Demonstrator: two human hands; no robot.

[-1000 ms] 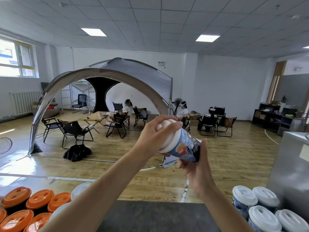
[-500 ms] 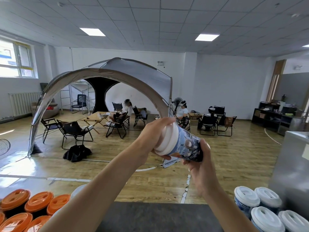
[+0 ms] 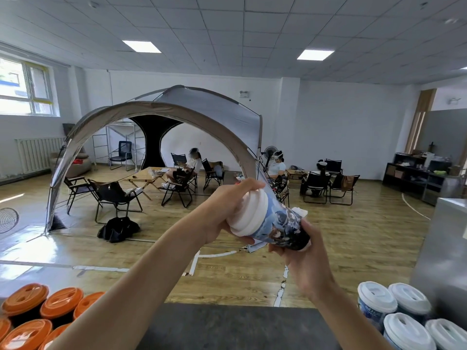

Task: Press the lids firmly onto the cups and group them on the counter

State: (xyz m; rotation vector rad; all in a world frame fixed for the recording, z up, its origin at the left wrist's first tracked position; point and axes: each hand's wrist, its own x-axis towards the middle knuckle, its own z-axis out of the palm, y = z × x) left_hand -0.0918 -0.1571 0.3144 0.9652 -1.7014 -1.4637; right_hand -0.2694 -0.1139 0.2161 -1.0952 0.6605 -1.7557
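I hold a blue-and-dark printed paper cup (image 3: pixel 280 226) tilted on its side in the air above the dark counter (image 3: pixel 227 327). A white lid (image 3: pixel 249 214) caps its left end. My left hand (image 3: pixel 227 208) is cupped over the lid, fingers curled round its rim. My right hand (image 3: pixel 303 258) grips the cup's base from below. Several white-lidded blue cups (image 3: pixel 401 322) stand grouped at the counter's right. Orange-lidded dark cups (image 3: pixel 38 314) cluster at its left.
A grey metal cabinet (image 3: pixel 444 251) rises at the right beside the white-lidded cups. Beyond the counter lies a wooden floor with a grey tent (image 3: pixel 161 114), folding chairs and seated people far off.
The cup has tipped further onto its side and dropped a little lower. Both hands keep their hold on it, the left over the lid.
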